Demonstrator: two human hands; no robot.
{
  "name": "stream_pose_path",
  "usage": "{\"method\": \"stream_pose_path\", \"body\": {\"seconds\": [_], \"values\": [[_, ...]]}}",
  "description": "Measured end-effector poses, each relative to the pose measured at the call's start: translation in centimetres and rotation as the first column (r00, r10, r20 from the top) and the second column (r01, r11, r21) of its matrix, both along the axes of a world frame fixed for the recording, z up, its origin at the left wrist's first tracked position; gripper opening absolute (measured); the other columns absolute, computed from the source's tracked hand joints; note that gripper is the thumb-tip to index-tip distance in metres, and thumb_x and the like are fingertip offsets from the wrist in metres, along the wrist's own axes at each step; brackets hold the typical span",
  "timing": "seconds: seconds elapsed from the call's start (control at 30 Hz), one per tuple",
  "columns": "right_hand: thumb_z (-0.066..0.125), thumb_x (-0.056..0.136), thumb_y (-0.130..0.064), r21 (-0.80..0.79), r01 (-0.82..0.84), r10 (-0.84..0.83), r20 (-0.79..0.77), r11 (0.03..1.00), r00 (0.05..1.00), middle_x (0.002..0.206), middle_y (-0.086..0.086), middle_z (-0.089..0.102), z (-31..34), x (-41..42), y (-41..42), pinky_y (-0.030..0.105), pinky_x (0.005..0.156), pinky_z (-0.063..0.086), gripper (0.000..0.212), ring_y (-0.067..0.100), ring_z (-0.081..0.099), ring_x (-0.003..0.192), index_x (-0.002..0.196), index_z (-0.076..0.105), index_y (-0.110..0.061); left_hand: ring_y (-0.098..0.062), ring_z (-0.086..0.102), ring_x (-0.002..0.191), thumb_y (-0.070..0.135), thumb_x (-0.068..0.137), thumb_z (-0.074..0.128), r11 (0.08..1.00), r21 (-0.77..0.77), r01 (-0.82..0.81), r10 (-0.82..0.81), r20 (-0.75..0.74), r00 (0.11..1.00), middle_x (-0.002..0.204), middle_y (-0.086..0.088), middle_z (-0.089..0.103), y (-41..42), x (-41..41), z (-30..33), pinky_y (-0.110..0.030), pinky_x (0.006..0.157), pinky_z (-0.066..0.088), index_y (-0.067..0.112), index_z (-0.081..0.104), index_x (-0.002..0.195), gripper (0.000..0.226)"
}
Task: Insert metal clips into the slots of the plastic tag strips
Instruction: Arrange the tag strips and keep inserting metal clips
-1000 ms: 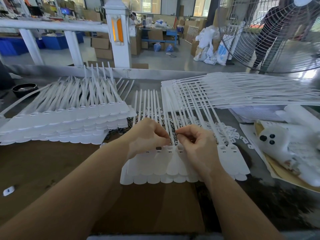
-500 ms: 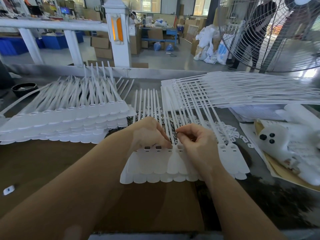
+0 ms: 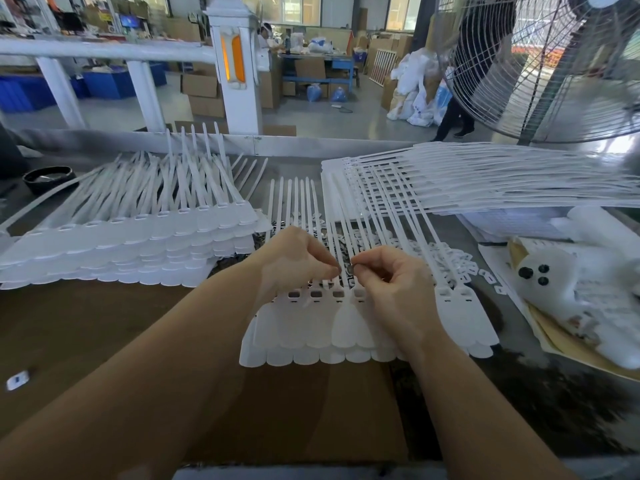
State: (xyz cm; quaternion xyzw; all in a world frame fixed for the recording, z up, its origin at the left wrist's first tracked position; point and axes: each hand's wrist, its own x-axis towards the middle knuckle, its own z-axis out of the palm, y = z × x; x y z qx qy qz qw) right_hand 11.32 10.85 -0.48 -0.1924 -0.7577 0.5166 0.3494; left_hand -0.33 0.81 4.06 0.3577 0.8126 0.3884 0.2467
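both hands [image 3: 346, 271] pinch a clip over unlabelled tag strips [image 3: 311, 327].

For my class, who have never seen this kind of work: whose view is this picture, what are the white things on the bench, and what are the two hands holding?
There is one view, from a camera worn on the worker's head, looking down. No machine: two bare hands. White plastic tag strips lie before the worker, with a stack at left and another pile at right. The left hand and right hand meet above the strips' slots, fingertips pinching something small, probably a metal clip. It is too small to make out clearly.
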Motion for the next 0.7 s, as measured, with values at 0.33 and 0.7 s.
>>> {"method": "stream_pose_path", "body": {"seconds": [0.33, 0.7], "values": [[0.061, 0.085, -0.002, 0.020, -0.004, 0.004, -0.023, 1.000, 1.000, 0.077, -0.007, 0.068, 0.2, 0.0, 0.1, 0.010, 0.066, 0.048, 0.017, 0.000, 0.063, 0.072, 0.084, 0.069, -0.017, 0.004, 0.054, 0.054, 0.017, 0.077, 0.075, 0.978, 0.206, -0.016, 0.007, 0.043, 0.999, 0.068, 0.008, 0.070, 0.4, 0.4, -0.9, -0.013, 0.052, 0.044, 0.027, 0.074, 0.075, 0.010], [0.057, 0.089, -0.003, -0.014, 0.012, -0.013, -0.061, 1.000, 0.998, 0.078, -0.002, 0.068, 0.1, 0.0, 0.3, 0.015, 0.069, 0.051, 0.023, 0.008, 0.064, 0.076, 0.080, 0.063, -0.024, 0.006, 0.048, 0.044, 0.014, 0.086, 0.065, 0.977, 0.207, -0.051, 0.035, 0.078, 0.996, 0.067, 0.002, 0.063, 0.3, 0.5, -1.2, -0.008, 0.040, 0.034, 0.014, 0.067, 0.084, 0.002]]}}
